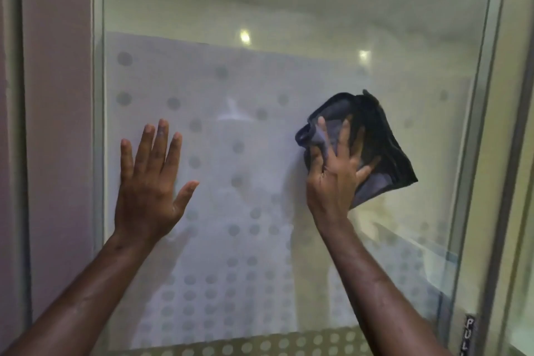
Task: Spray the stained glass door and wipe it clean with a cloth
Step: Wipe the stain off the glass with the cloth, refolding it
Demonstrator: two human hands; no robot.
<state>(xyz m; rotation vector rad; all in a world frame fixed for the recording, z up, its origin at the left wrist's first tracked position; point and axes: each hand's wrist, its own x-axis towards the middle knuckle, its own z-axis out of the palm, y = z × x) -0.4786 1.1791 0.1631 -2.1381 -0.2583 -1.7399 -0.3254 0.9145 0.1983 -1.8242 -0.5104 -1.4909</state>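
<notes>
At the left, the person's left hand [150,182] lies flat and open on the glass door [260,167], holding nothing. The dotted frosted panel stretches between the two hands. At the right, the right hand [335,170] presses a dark cloth [384,147] against the glass with spread fingers. I think the unwiped area lies to the left of the cloth, so this hand is nearer to it.
</notes>
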